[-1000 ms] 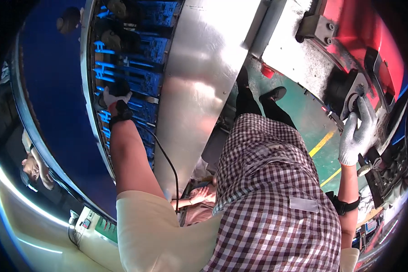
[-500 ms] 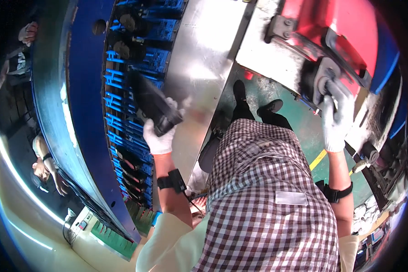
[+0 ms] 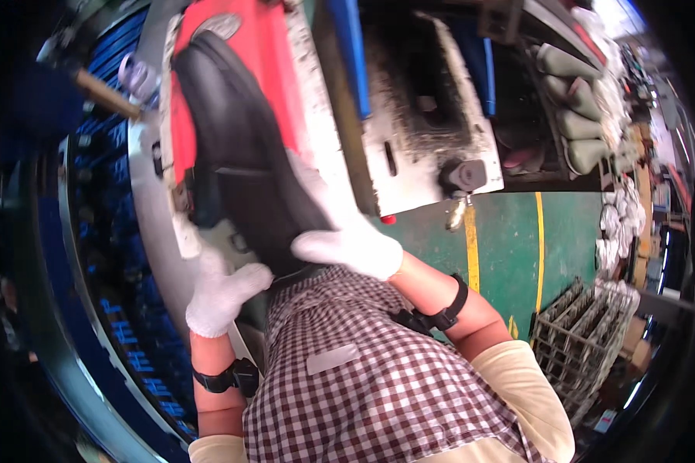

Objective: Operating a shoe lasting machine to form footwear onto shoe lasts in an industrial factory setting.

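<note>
The black boot, smooth and faintly glossy, slants from upper left to centre across a flat red panel. The right hand, knit-gloved, clamps its lower end, thumb in front. The knit-gloved left hand spreads thumb from fingers beside it; blur obscures any grip.

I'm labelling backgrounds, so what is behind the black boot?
Around the upper part of the black boot, a red cover shows, with an oval plate near the boot's tip. What lies directly behind cannot be seen because the boot covers it.
</note>
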A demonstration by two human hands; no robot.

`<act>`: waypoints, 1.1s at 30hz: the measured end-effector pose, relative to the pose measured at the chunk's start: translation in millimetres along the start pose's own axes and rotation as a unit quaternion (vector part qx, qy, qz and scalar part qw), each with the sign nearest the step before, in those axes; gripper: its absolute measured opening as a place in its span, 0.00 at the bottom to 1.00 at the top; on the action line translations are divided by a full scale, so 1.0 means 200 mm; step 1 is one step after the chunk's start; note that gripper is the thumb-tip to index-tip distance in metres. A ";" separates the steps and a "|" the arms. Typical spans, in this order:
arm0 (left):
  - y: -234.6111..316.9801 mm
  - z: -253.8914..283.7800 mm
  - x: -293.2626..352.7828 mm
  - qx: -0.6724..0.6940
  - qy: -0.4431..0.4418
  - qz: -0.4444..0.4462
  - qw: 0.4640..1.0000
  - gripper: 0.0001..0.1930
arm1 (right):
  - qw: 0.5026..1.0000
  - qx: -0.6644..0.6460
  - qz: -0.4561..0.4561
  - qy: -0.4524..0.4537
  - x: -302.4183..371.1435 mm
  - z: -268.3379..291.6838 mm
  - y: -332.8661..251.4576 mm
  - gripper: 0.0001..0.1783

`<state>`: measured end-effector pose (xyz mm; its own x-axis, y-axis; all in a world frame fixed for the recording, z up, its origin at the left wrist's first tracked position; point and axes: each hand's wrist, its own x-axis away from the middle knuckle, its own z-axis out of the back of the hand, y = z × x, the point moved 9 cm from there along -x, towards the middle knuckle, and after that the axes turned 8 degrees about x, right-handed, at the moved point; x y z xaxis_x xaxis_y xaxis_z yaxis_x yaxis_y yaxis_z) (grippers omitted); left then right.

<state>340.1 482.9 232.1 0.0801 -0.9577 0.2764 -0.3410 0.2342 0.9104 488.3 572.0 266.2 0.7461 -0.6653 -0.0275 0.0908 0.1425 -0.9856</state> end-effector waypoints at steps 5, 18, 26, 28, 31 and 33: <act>0.32 -0.38 -0.29 -0.095 -0.053 -0.114 0.988 0.56 | 0.969 -0.092 -0.086 0.215 0.29 0.67 0.25 0.52; 1.01 -1.12 -0.95 -0.239 -0.070 -0.358 0.900 0.37 | 0.745 0.520 -0.246 0.338 0.00 1.71 0.76 0.41; 1.26 -1.66 -1.06 -0.260 -0.188 -0.472 0.821 0.40 | 0.714 0.570 -0.283 0.294 0.01 1.65 0.84 0.43; 1.28 -1.78 -1.13 -0.319 -0.253 -0.463 0.787 0.39 | 0.697 0.589 -0.294 0.284 0.01 1.64 0.84 0.42; 1.29 -1.87 -1.18 -0.317 -0.311 -0.446 0.777 0.36 | 0.701 0.580 -0.301 0.287 0.01 1.63 0.84 0.43; 1.30 -1.87 -1.18 -0.332 -0.280 -0.472 0.768 0.35 | 0.715 0.570 -0.293 0.280 0.01 1.64 0.85 0.42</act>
<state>583.1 833.4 518.7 -0.4798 -0.6320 -0.6086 0.1888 -0.7517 0.6319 722.3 835.4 152.6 0.0085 -0.9991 -0.0427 0.9961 0.0123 -0.0873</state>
